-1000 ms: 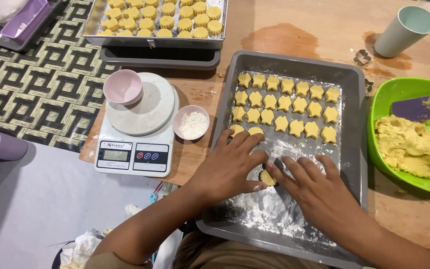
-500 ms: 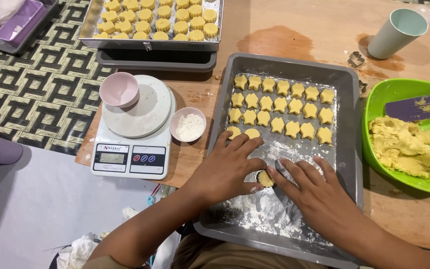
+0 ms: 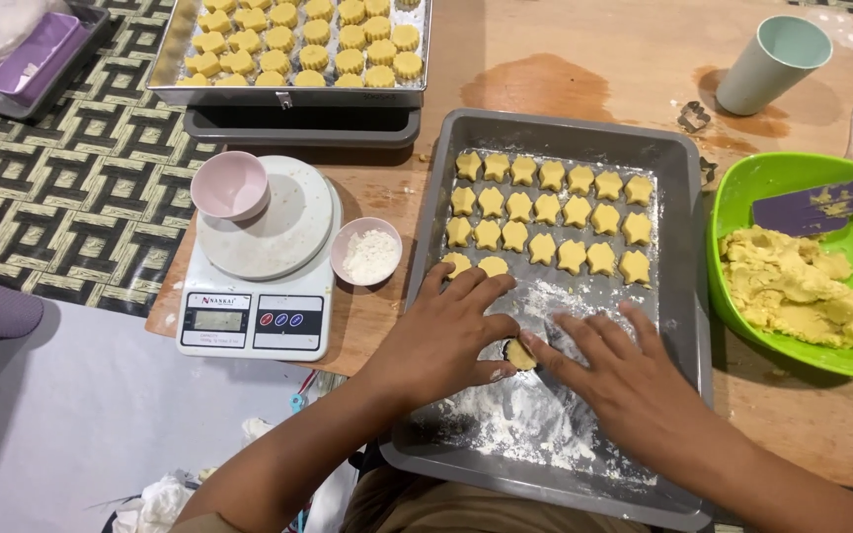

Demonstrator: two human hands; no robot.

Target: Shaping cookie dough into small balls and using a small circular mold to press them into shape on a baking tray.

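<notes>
Both hands down in the near half of the grey baking tray (image 3: 683,326), on the floured patch. Left hand (image 3: 446,341) and right hand (image 3: 624,380) meet around one small yellow dough piece (image 3: 519,353): left thumb and right index fingertip touch it from either side, remaining fingers spread flat on the tray floor. Far half of the tray: three rows of star-shaped dough cut-outs (image 3: 550,222), two more at the left end of a fourth row, just beyond the left fingertips. Right of the tray: green bowl (image 3: 742,197) with a yellow dough mass and a purple scraper (image 3: 821,204). Left: white kitchen scale (image 3: 259,286) with a pink cup (image 3: 231,186) on it, small bowl of white powder (image 3: 367,252) beside it. Far left: second tray of round cookies (image 3: 293,94). Far right: pale teal cup (image 3: 774,61).
</notes>
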